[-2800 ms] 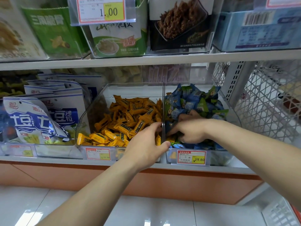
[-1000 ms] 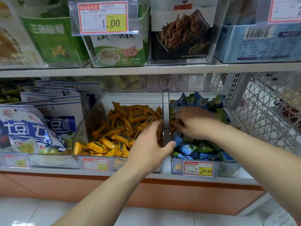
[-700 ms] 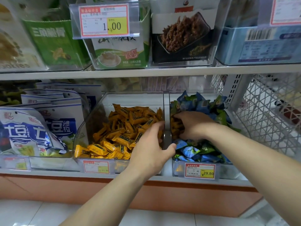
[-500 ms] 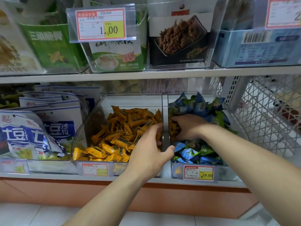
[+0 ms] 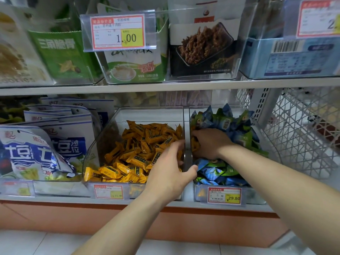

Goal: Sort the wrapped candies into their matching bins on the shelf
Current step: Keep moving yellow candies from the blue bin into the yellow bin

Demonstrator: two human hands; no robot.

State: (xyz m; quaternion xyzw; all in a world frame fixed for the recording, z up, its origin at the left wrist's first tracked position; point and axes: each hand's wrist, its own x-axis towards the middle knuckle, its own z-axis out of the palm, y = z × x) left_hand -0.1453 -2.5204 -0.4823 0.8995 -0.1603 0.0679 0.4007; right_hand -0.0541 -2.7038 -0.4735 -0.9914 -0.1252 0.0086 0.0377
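A clear bin (image 5: 103, 144) on the lower shelf is heaped with orange wrapped candies (image 5: 139, 144). The clear bin (image 5: 272, 153) to its right holds blue and green wrapped candies (image 5: 226, 122). A few orange candies (image 5: 194, 147) lie inside that right bin against its left wall. My right hand (image 5: 211, 142) is in the right bin, its fingers curled round those orange candies. My left hand (image 5: 169, 168) straddles the wall between the bins, with straight fingers on the orange pile and the thumb on the blue bin's side.
White and blue snack bags (image 5: 46, 150) fill the bin at the left. The upper shelf's edge (image 5: 165, 85) hangs just above, carrying boxed snacks. A white wire mesh panel (image 5: 303, 135) closes the right side. Price tags (image 5: 224, 195) stick out along the shelf's front.
My right hand went from the front of the blue bin to the back, then to its left wall, and curled round orange candies there. My left hand stayed put.
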